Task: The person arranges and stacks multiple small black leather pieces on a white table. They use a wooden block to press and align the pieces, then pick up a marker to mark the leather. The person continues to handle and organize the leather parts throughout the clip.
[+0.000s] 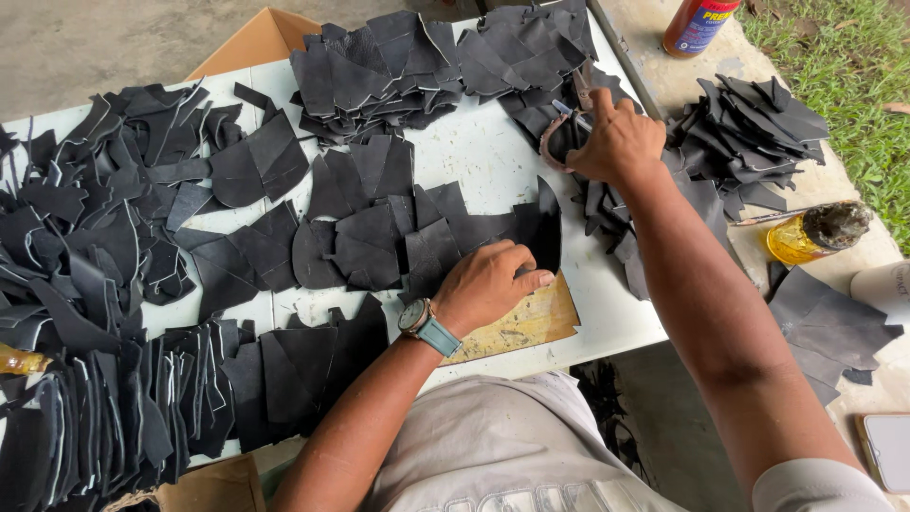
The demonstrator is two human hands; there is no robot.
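Left hand (488, 284), wristwatch on, pressed flat on a black curved cut leather piece (536, 228) at the near edge of the white table (483, 161); fingers curled down on it, pinning rather than clasped round. Right hand (616, 140) reached far, grip closed round a small round tin with a brush handle sticking out (566, 133), held over the table's right edge beside more black pieces.

Risks, as judged: tin tipped or dripped onto the stacks below, from the stretched reach. Pinned piece slid off the tan scuffed wooden board (526, 322) if pressure eased. Amber glass bottle lying on its side (815, 232) on the concrete ledge, likely to roll or leak. Loose heaps crowded, easily knocked off the edge.

Counts: two hands, one tin, one board, one amber bottle, one orange-capped red bottle (700, 24), one phone (886, 450). Leather pieces too many and overlapped for an exact count; roughly six heaps.
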